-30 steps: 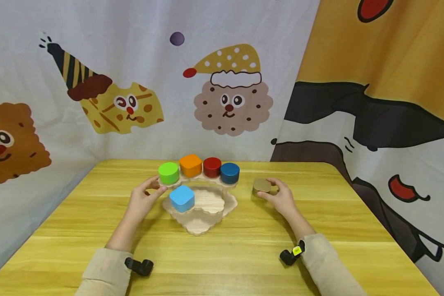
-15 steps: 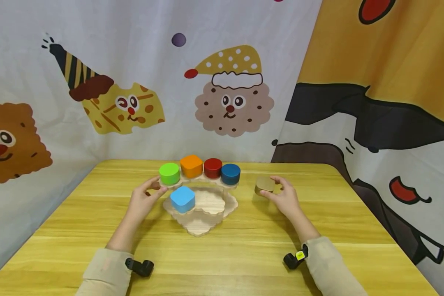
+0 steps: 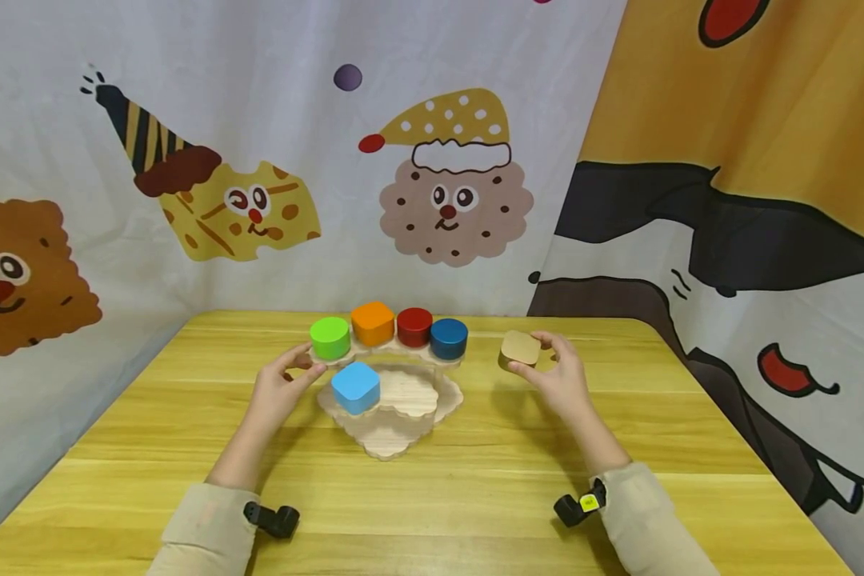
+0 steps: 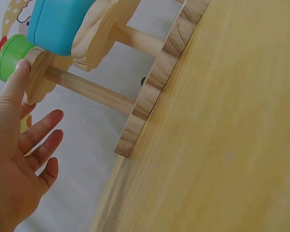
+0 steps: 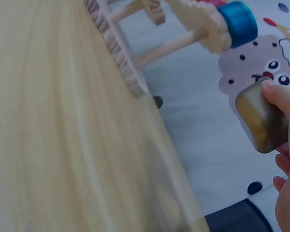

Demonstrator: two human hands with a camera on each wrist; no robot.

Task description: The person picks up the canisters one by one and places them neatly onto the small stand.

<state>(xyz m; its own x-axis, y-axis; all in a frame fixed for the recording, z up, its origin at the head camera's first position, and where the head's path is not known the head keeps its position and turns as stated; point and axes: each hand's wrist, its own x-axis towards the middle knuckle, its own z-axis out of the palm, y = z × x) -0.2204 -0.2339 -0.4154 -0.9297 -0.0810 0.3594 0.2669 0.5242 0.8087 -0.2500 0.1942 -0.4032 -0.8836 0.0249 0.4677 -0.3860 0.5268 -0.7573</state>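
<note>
My right hand (image 3: 563,382) pinches a gold rounded-square block (image 3: 520,346) between thumb and fingers, raised above the table to the right of a tiered wooden stand (image 3: 383,438). In the right wrist view the gold block (image 5: 262,116) is upright, its far side hidden by the hand. With thumb and index finger, my left hand (image 3: 279,388) grips the left end of the stand's upper tier, beside a green round block (image 3: 330,338); its other fingers (image 4: 44,129) hang loosely bent. An orange block (image 3: 373,323), a red block (image 3: 414,327) and a dark blue block (image 3: 449,338) share that tier.
A light blue rounded-square block (image 3: 356,387) sits at the left of the stand's lower tier. Wooden posts (image 4: 89,89) join the tiers to the scalloped base. The wooden table (image 3: 432,520) ends at a printed curtain (image 3: 259,104) behind.
My right hand has lifted the gold block and drawn it slightly to the right, its top tilting more into view. My left hand and the stand stay in place.
</note>
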